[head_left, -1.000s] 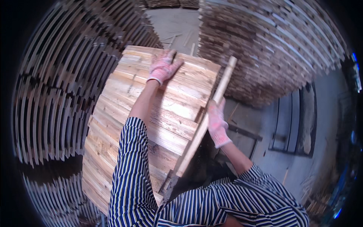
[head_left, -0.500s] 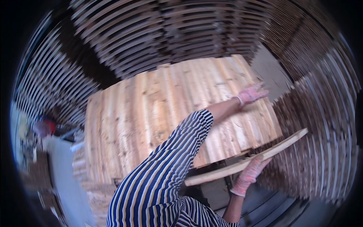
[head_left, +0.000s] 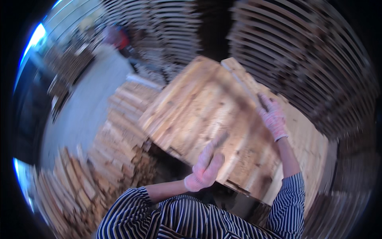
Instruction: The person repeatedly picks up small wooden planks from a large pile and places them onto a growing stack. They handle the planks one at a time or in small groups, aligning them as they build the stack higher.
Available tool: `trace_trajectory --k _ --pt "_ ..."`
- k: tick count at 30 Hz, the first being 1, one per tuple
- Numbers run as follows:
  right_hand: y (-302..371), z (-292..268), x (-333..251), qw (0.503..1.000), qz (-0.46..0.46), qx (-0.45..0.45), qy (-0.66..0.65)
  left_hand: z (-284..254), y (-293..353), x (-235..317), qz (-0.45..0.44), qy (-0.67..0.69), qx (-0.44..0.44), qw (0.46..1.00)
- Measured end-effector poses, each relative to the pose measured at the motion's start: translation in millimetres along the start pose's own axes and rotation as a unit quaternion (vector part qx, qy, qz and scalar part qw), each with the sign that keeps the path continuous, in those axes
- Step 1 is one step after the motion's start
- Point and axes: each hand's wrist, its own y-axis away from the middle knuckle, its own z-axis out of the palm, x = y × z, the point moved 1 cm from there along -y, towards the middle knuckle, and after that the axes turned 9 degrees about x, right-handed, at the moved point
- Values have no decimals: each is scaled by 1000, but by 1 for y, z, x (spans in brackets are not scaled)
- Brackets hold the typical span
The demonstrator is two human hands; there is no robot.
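Right hand (head_left: 273, 119) moved onto plank surface (head_left: 195, 105) (grip unclear), left hand (head_left: 205, 169) unclenched, slatted stacks (head_left: 278, 47) behind, grey floor (head_left: 81, 109)

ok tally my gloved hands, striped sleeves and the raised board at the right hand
Gloved hands: 2 (left hand, right hand)
Striped sleeves: 2 (left sleeve, right sleeve)
Raised board: 1
Total: 5

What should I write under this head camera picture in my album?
Pink-gloved left hand and right hand at pale wooden boards, with cut wood piled on the left.
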Motion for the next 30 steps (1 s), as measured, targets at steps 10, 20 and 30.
trace_trajectory --k 10,20,30 --pt "-137 138 -30 966 -152 -120 169 -240 157 -22 -353 -222 280 865" --pt "-148 135 -50 959 -153 -176 161 -371 217 -80 -492 -325 286 755" --pt "-167 185 -173 937 -288 -117 161 -525 202 67 -312 -775 346 428"
